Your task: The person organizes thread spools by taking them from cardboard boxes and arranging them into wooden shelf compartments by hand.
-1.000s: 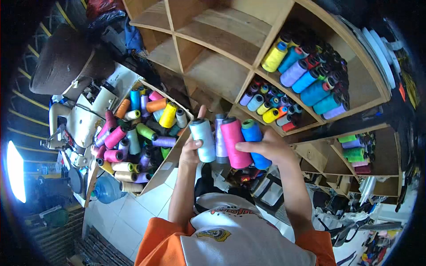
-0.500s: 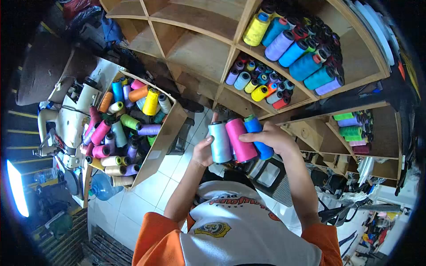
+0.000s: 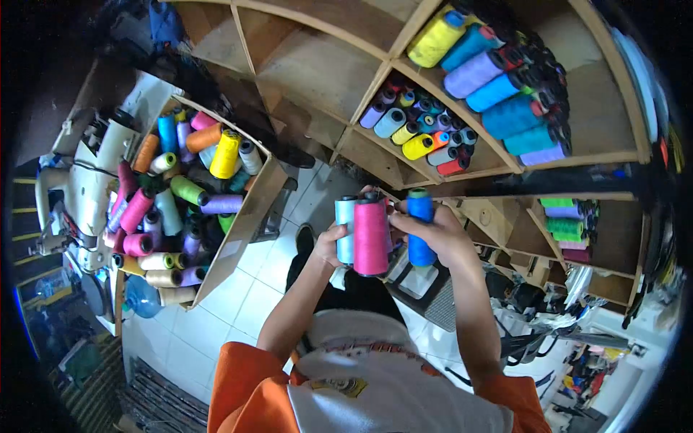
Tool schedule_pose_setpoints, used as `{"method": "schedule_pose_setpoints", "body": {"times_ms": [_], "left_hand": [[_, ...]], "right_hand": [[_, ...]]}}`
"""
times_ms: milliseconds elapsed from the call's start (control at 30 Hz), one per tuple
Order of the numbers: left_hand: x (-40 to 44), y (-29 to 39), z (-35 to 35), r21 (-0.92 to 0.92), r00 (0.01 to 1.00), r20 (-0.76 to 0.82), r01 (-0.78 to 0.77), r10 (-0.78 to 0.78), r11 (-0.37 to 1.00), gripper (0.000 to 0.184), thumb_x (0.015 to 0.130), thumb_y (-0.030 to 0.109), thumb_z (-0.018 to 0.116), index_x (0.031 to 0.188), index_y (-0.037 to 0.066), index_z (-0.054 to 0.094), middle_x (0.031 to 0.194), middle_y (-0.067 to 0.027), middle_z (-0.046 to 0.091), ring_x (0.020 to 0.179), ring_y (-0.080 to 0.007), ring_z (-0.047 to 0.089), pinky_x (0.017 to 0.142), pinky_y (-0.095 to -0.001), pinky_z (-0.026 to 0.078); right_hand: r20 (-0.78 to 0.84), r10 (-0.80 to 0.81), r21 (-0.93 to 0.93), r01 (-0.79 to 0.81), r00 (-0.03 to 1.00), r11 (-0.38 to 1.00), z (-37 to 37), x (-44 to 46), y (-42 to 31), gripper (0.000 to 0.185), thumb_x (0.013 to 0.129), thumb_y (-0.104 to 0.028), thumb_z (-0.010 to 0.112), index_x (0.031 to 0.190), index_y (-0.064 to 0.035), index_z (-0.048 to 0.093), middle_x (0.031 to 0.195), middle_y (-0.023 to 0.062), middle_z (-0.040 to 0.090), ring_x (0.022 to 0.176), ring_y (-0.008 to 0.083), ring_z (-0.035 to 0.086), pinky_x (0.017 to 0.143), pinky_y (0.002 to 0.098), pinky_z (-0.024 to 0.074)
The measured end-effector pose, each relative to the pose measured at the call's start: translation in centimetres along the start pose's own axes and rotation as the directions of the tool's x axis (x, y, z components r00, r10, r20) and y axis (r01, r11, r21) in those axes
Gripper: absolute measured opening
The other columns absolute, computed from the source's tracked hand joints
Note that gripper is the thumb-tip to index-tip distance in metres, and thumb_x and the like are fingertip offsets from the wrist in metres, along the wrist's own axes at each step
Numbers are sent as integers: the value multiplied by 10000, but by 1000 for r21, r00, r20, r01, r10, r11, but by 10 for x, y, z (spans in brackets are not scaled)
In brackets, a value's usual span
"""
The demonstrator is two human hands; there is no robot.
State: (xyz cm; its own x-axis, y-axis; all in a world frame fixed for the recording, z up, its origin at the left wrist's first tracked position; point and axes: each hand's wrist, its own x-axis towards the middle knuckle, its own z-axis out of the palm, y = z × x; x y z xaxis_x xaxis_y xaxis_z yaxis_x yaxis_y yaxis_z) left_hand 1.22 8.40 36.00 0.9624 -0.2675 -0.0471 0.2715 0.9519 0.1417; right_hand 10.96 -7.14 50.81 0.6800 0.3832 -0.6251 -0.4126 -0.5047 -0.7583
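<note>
My left hand (image 3: 331, 246) is closed around a light blue thread spool (image 3: 345, 231), with its thumb across the side. A pink thread spool (image 3: 370, 238) stands upright against the light blue one, on the side toward my right hand; what grips it from behind is hidden. My right hand (image 3: 447, 237) is wrapped around a blue thread spool (image 3: 420, 249), its thumb lying across the front and pointing toward the pink spool. A narrow gap separates the blue spool from the pink one. Something purplish shows partly behind the pink spool, too covered to make out.
At left, a wooden box (image 3: 234, 238) holds many mixed-colour spools beside a white sewing machine (image 3: 97, 184). Ahead, a wooden shelf unit (image 3: 354, 130) has spools lying stacked in two compartments. More spools (image 3: 567, 224) lie on a lower shelf at right. White floor tiles (image 3: 249, 303) show below.
The blue spool has come apart from the pink one, toward the right. The pink spool has turned more upright and now covers part of the light blue one. The view has shifted slightly.
</note>
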Motion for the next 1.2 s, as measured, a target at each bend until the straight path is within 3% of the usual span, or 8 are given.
{"method": "schedule_pose_setpoints", "body": {"times_ms": [67, 333, 467, 600, 700, 800, 900, 1200], "left_hand": [[12, -2, -16, -84, 1000, 12, -15, 16, 996, 1012, 653, 292, 788, 1470, 168, 203, 1397, -181, 392, 1260, -342, 445, 1041, -514, 380], [33, -34, -190, -144, 995, -73, -73, 63, 987, 1003, 605, 207, 773, 1454, 157, 241, 1365, -201, 409, 1198, -349, 502, 1017, -502, 408], [35, -72, -302, -138, 988, -143, -74, 54, 988, 980, 593, 272, 791, 1395, -7, 302, 1320, -248, 462, 1196, -399, 502, 1011, -557, 399], [30, -109, -385, -212, 981, -196, -43, 1, 976, 968, 623, 293, 787, 1395, -19, 294, 1337, -254, 449, 1203, -405, 494, 1023, -557, 385], [43, -113, -403, -194, 987, -161, -23, -9, 981, 966, 626, 292, 785, 1396, -21, 293, 1337, -253, 449, 1202, -405, 495, 1024, -555, 384], [54, -115, -408, -190, 992, -123, -5, -18, 982, 963, 629, 292, 783, 1396, -22, 292, 1338, -253, 450, 1202, -406, 495, 1025, -554, 384], [56, -114, -412, -193, 994, -109, 11, -33, 981, 960, 632, 292, 781, 1396, -23, 291, 1338, -252, 450, 1201, -407, 496, 1026, -552, 383], [53, -97, -425, -140, 991, -131, 21, -39, 990, 953, 642, 291, 776, 1396, -27, 288, 1339, -251, 451, 1198, -409, 497, 1029, -548, 382]], "right_hand": [[-64, -3, 278, 21, 998, 960, -1, 5, 10, 341, 782, -276, 765, 997, -49, 627, 838, 57, 652, 711, 143, 620, 662, 283, 497], [-266, 41, 496, 100, 963, 863, -12, 160, 238, 452, 840, -178, 678, 1231, -62, 482, 1056, 45, 579, 970, 162, 559, 895, 317, 410], [-432, -119, 293, 264, 894, 919, -16, 280, 319, 338, 814, -166, 710, 1112, -67, 586, 1015, 23, 603, 980, 157, 557, 917, 307, 391], [-542, -453, -223, 399, 708, 889, -37, 392, 323, 324, 795, -207, 729, 1041, -29, 615, 943, 74, 640, 908, 167, 580, 892, 299, 417], [-542, -569, -469, 340, 618, 816, -73, 463, 314, 467, 758, -269, 750, 1134, -33, 601, 1107, 142, 637, 1041, 274, 584, 951, 341, 407], [-481, -714, -623, 375, 509, 687, -99, 517, 282, 722, 720, -358, 768, 1313, -56, 489, 1338, 206, 496, 1247, 371, 456, 1047, 410, 352], [-255, -880, -949, 73, 400, 308, -99, 538, 236, 638, 753, -359, 734, 1269, -42, 532, 1213, 160, 598, 1129, 296, 560, 977, 377, 416], [-63, -887, -980, 138, 458, 141, -133, 632, 223, 581, 779, -429, 693, 1206, -54, 568, 1158, 169, 603, 1074, 324, 565, 938, 397, 425]]}}
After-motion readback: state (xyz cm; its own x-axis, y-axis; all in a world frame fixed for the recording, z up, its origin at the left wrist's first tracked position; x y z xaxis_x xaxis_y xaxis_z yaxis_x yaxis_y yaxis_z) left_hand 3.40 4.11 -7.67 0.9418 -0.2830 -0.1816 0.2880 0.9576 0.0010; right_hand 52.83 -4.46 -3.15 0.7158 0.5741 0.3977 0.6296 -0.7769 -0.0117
